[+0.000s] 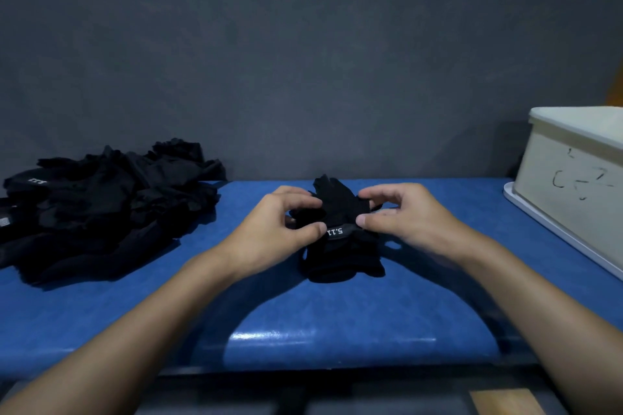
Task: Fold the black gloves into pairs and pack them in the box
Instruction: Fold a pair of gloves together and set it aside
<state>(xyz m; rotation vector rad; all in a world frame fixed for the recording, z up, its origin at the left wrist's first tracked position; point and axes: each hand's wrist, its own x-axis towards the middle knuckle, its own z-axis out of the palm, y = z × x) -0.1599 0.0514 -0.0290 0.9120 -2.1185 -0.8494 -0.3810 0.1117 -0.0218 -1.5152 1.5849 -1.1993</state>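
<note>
Head view. A glove pair (342, 246), black and stacked, lay at the centre of the blue table top (303, 330), its cuff end nearest the viewer and its finger ends pointing toward the grey wall (303, 44). A grey band lettered "5.11" crossed its middle. The left hand (279, 222) gripped the left edge of the pair, thumb on the band and curled fingers over the far part. The right hand (401, 216) pinched the right edge in the same manner, thumb tip on the band. A pile of black gloves (101, 205) lay loose at the table's far left, well apart from the pair. The box (573, 178), cream-coloured with dark scribbles on its side, stood at the right edge on a white tray (546, 239); its interior was not visible
</note>
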